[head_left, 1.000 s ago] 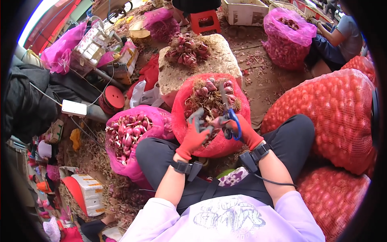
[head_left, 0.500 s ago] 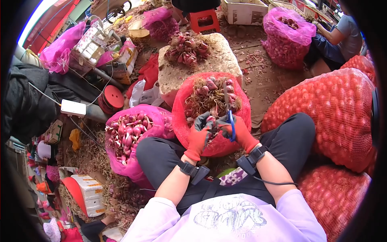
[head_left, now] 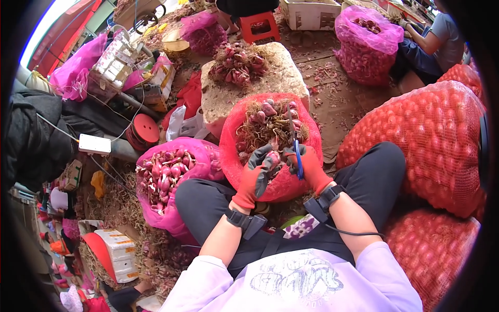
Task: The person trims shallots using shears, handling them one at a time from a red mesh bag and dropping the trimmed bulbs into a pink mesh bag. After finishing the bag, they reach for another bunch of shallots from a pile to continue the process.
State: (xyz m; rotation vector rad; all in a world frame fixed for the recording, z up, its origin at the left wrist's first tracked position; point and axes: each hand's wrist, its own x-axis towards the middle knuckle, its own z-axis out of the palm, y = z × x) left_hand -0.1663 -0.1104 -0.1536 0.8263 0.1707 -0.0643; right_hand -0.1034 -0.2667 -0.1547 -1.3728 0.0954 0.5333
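Observation:
In front of me stands an unclosed red mesh sack (head_left: 228, 151) with shallots (head_left: 268, 108) and dry roots and stalks inside. Over its near side, my left hand (head_left: 258, 169), in a red and grey glove, is closed round a shallot (head_left: 274, 157). My right hand (head_left: 310, 167), gloved alike, grips blue-handled scissors (head_left: 299, 158) whose blades point away from me over the sack. The two hands are close together but apart. Left of my knee, a pink mesh bag (head_left: 156, 210) holds loose shallots with short stems (head_left: 169, 171).
A pale block (head_left: 291, 78) beyond the sack carries a heap of shallots (head_left: 236, 65). Full red mesh sacks (head_left: 416, 145) crowd my right side. Another person (head_left: 439, 41) sits at the far right beside a pink bag (head_left: 364, 57). A red reel (head_left: 145, 128) and a white box (head_left: 95, 144) with cables lie left.
My left hand has moved slightly left, away from the scissors, and turned so that the shallot shows more. The right hand keeps the scissors nearly in place. The whole view has shifted slightly.

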